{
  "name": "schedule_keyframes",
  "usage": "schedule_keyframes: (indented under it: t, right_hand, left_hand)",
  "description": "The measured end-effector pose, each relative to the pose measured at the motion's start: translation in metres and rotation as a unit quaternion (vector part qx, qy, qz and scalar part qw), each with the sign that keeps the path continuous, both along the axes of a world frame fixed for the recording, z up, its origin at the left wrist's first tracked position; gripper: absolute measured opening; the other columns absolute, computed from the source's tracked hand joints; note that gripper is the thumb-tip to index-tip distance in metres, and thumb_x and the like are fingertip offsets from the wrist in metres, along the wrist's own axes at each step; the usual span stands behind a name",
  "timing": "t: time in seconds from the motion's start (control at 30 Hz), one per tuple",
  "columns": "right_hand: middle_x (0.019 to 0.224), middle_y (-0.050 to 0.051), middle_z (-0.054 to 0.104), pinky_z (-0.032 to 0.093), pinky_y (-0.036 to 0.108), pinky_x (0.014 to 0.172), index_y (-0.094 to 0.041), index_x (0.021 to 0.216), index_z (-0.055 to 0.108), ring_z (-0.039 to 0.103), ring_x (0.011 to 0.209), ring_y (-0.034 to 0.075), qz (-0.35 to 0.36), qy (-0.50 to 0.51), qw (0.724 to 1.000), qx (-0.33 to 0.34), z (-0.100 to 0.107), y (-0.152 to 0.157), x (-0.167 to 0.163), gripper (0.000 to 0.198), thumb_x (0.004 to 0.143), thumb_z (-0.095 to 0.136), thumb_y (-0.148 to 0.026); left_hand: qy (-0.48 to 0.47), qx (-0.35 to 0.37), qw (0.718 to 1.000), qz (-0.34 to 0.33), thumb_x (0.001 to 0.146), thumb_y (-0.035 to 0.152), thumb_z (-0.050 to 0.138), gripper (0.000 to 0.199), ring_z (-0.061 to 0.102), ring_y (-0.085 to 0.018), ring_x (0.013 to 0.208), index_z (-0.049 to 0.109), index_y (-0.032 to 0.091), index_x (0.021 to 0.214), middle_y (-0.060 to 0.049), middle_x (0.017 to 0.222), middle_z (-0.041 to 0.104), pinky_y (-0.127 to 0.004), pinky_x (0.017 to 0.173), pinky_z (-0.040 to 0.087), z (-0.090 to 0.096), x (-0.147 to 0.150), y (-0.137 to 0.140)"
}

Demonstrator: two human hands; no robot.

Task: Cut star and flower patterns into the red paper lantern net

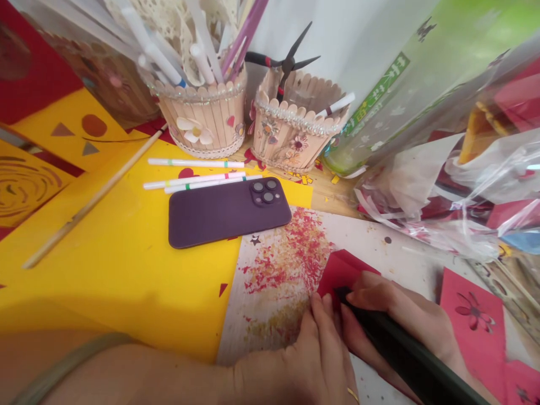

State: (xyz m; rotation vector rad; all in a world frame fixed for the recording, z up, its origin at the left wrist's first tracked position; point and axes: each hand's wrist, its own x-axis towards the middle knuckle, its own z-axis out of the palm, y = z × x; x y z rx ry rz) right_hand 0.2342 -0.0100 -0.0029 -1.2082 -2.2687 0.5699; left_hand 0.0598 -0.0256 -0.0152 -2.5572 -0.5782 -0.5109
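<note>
A folded piece of red paper point(345, 270) lies on the scuffed white board point(379, 230) at lower right. My right hand point(396, 315) is closed around a long black tool point(405, 349), its tip down on the red paper; the exact kind of tool I cannot make out. Beside it my left hand point(307, 349) lies with fingers extended, their tips touching the paper's lower edge. Red and gold smears and flecks mark the board left of the paper. To the right is a red paper piece point(472, 309) with a flower-shaped cutout.
A purple phone point(228, 214) and several white marker pens point(196, 163) rest on yellow paper point(126, 236), with a thin wooden stick point(97, 194) at left. Behind stand two stick-covered holders point(202, 118), one with pliers point(289, 59). A plastic bag of scraps point(455, 191) sits right.
</note>
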Motion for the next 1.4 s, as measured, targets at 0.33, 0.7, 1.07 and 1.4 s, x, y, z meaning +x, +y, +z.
schedule_keyframes:
  t: [0.33,0.7,1.07,1.4]
  right_hand:
    - [0.067,-0.003,0.059,0.047,0.021,0.049,-0.028,0.081,0.051,0.057,0.055,0.013,-0.151,0.120,0.979,-0.063,0.003,0.001,0.011,0.015,0.080,0.055,-0.014]
    - [0.064,-0.004,0.059,0.042,0.022,0.048,-0.025,0.080,0.056,0.054,0.053,0.011,-0.123,0.088,0.979,-0.135,0.055,0.021,0.040,0.006,0.078,0.062,-0.025]
    - [0.070,-0.003,0.057,0.043,0.023,0.059,-0.021,0.076,0.055,0.054,0.065,0.012,-0.005,0.098,0.993,-0.068,0.008,0.074,0.032,0.007,0.080,0.060,-0.022]
    - [0.072,-0.002,0.061,0.046,0.023,0.057,-0.022,0.081,0.057,0.057,0.064,0.012,0.042,0.075,0.991,-0.104,-0.002,0.076,0.043,0.004,0.083,0.060,-0.024]
  left_hand:
    - [-0.050,-0.021,0.998,-0.008,0.085,0.006,0.041,0.030,0.070,-0.021,0.082,0.069,0.003,0.092,-0.012,0.091,0.072,-0.024,0.066,0.056,0.001,-0.001,-0.001]
    - [-0.065,-0.044,0.981,-0.176,0.083,0.006,0.044,0.027,0.070,-0.021,0.077,0.070,0.005,0.086,-0.015,0.090,0.072,-0.028,0.061,0.058,0.002,-0.016,0.050]
    - [-0.057,-0.049,0.985,-0.154,0.089,0.005,0.042,0.027,0.067,-0.018,0.080,0.069,0.008,0.087,-0.010,0.092,0.072,-0.027,0.064,0.056,-0.002,-0.015,0.084]
    - [-0.024,-0.092,0.989,-0.116,0.091,0.014,0.045,0.025,0.064,-0.021,0.090,0.067,0.007,0.099,-0.013,0.110,0.067,-0.030,0.070,0.056,0.003,-0.014,0.074]
